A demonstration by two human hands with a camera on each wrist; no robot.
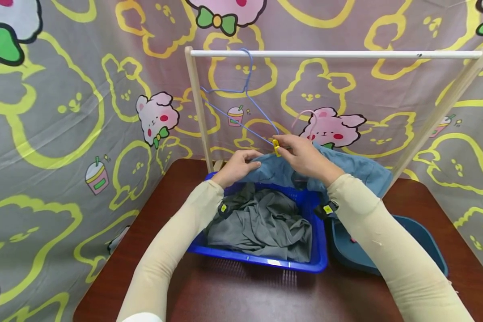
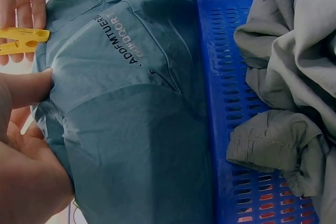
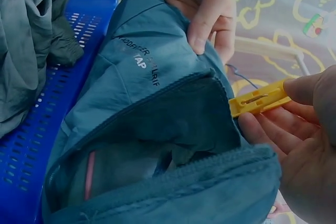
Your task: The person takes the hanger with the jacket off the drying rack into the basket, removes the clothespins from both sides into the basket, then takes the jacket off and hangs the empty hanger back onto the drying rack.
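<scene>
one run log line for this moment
left hand: holds blue zippered garment; right hand: pinches yellow clothespin at garment edge; gray clothing: in blue basket

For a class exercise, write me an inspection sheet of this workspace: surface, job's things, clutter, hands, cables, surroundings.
Surface: glossy, dark red-brown table
Job's things: blue garment; yellow clip at its edge; blue hanger hooked over white rail
Clutter: grey clothes in blue basket; blue-grey tub beside it
Hands: left hand holds the blue garment; right hand pinches the yellow clip
Cables: nothing seen
Surroundings: cartoon-printed cloth behind the rail
</scene>
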